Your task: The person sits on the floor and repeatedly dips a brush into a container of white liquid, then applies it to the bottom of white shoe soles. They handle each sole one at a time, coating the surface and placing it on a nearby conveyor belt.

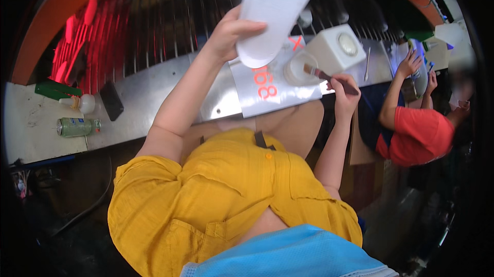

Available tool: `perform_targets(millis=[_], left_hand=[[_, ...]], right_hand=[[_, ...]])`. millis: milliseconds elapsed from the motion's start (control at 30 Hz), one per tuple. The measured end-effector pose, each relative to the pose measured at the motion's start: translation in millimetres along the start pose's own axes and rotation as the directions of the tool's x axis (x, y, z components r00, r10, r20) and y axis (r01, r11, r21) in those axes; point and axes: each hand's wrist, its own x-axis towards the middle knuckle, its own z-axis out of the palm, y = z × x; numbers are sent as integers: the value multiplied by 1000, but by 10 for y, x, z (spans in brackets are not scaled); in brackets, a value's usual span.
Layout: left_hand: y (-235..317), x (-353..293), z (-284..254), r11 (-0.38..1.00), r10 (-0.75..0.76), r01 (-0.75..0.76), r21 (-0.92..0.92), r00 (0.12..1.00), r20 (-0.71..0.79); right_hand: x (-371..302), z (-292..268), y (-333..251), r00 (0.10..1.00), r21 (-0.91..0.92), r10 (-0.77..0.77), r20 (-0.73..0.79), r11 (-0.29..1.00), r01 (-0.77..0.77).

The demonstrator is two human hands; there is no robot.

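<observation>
My left hand (pixel 230 34) grips a white shoe sole (pixel 278 12) by its near end, thumb on top, and holds it up over the metal bench. In my right hand (pixel 343 94) is a flat paintbrush (pixel 325 75) with a dark reddish handle. Its bristles point left, over the mouth of a translucent white tub (pixel 300 71); I cannot tell whether they touch what is inside. The tub stands on a pale sheet (pixel 252 103) with red marks. Just behind it, to the right, is a white square container (pixel 337 48) with a round cap.
A metal rod conveyor (pixel 170 14) runs behind the bench, lit red at left. On the left lie a green can (pixel 77 127), a white squeeze bottle (pixel 82 103) and a dark phone-like slab (pixel 111 101). At right a co-worker in red (pixel 422 133) handles something.
</observation>
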Motion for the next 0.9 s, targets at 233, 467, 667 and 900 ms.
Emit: perform_targets(millis=[233, 467, 667, 900], left_hand=[[-635, -809, -206, 904, -158, 117, -412, 985, -66], [-952, -951, -423, 886, -382, 302, -352, 905, -186], [-1099, -856, -457, 833, -483, 388, -395, 858, -176], [-1192, -790, -353, 793, -547, 437, -424, 818, -179]], right_hand=[[-11, 259, 281, 999, -306, 8, 31, 952, 2], [-33, 309, 278, 999, -130, 12, 34, 992, -7], [-171, 100, 218, 997, 27, -65, -44, 997, 66], [-311, 190, 682, 658, 872, 746, -100, 385, -303]])
